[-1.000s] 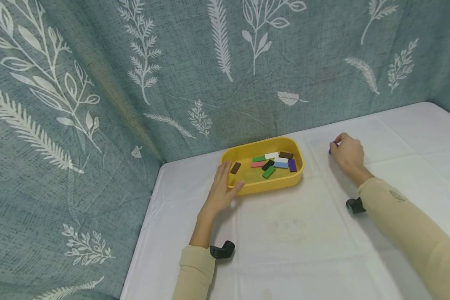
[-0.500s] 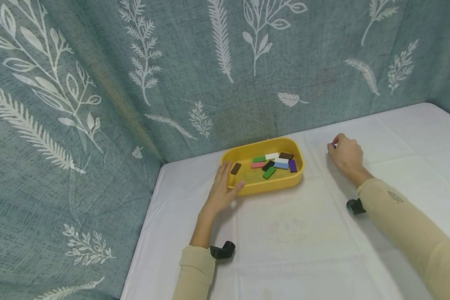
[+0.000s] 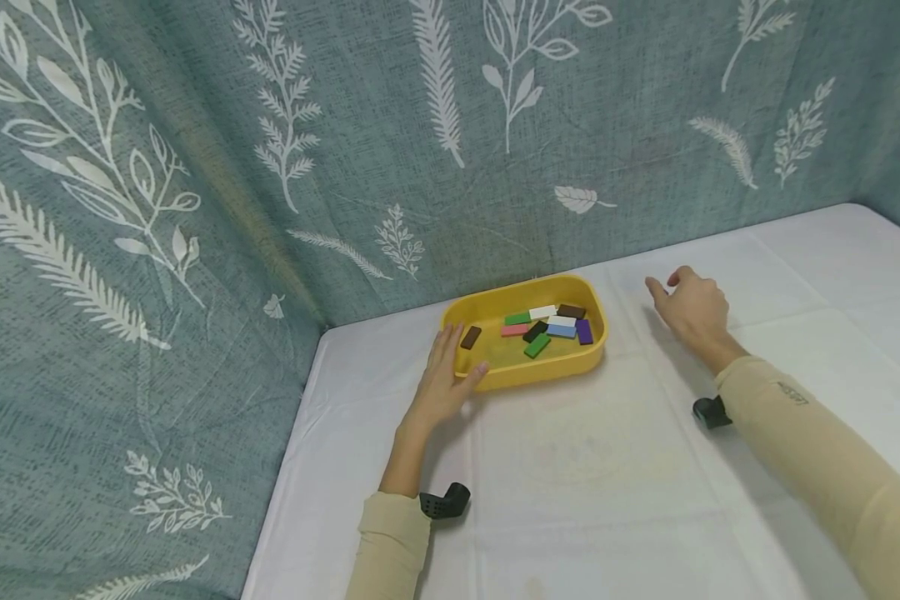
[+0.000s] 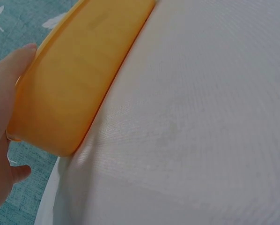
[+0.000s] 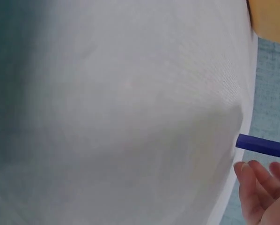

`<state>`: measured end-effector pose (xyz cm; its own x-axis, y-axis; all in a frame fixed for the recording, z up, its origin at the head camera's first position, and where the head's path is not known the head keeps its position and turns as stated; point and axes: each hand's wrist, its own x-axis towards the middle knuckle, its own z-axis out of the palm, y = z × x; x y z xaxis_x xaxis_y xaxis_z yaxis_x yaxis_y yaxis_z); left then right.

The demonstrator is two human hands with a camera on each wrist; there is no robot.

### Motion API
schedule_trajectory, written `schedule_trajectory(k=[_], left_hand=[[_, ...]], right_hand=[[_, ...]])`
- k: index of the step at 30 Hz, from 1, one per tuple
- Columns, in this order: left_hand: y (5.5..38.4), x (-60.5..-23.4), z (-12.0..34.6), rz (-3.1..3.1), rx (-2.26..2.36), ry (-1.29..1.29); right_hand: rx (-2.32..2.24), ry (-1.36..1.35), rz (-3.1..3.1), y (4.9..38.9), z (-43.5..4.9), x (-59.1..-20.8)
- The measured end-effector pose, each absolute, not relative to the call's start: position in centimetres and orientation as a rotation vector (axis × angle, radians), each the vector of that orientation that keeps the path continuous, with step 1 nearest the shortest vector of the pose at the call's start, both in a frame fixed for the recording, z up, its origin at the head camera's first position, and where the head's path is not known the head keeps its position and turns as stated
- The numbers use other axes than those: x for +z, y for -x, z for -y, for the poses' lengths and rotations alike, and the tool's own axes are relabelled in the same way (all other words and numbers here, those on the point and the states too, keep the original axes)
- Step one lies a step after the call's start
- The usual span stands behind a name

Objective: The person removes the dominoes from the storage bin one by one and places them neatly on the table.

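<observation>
The left hand [image 3: 442,379] rests on the left end of the yellow tray [image 3: 540,377], fingers straight and lightly spread, thumb over the near rim. The right hand [image 3: 693,308] is well to the right of the tray, thumb and forefinger parted, pinching nothing. A purple block [image 5: 259,145] shows just beyond its fingertips in the right wrist view, to the right of the tray; it seems to stand on end, though the head view does not show it and what supports it is unclear.

Inside the tray lie ten small blocks: a brown block [image 3: 471,337] apart at the left end, the others clustered toward the right, among them a pink block [image 3: 515,331] and a blue block [image 3: 562,331].

By the look of it, the work is at an early stage: one block outside, ten inside.

The tray sits near the far edge of the white table [image 3: 607,467], with a leafy teal curtain [image 3: 495,225] close behind it. Room to move spreads in front of the tray and to its right; on its left, the table's side edge is nearer.
</observation>
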<state>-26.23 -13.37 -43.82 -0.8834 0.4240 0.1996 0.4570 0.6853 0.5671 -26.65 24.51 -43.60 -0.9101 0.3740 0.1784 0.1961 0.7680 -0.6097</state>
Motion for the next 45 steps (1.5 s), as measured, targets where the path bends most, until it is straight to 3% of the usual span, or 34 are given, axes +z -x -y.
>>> schedule_trajectory(k=[7, 14, 23, 31, 34, 39, 45], left_hand=[[26.0, -44.0, 14.0, 2.841, -0.975, 0.714], [25.9, -44.1, 14.7, 2.838, -0.998, 0.697], [26.2, -43.5, 15.8, 2.842, -0.988, 0.674], [26.7, -43.1, 15.6, 2.833, -0.995, 0.702], [26.8, -43.1, 15.3, 2.837, -0.992, 0.708], [26.8, -43.4, 14.6, 2.845, -1.008, 0.710], [26.7, -43.8, 13.5, 2.862, -1.020, 0.724]], right_hand=[[1.193, 0.680, 2.553, 27.0, -25.0, -43.7], [1.916, 0.886, 2.143, 26.5, -26.8, -43.2], [2.562, 0.660, 1.781, 24.2, -26.7, -40.8], [2.485, 0.382, 1.918, 23.6, -20.7, -37.3], [2.661, 0.322, 1.924, 24.5, -17.5, -36.3], [2.961, 0.319, 1.876, 27.0, -13.0, -36.4], [2.971, 0.326, 2.023, 29.5, -9.5, -37.6]])
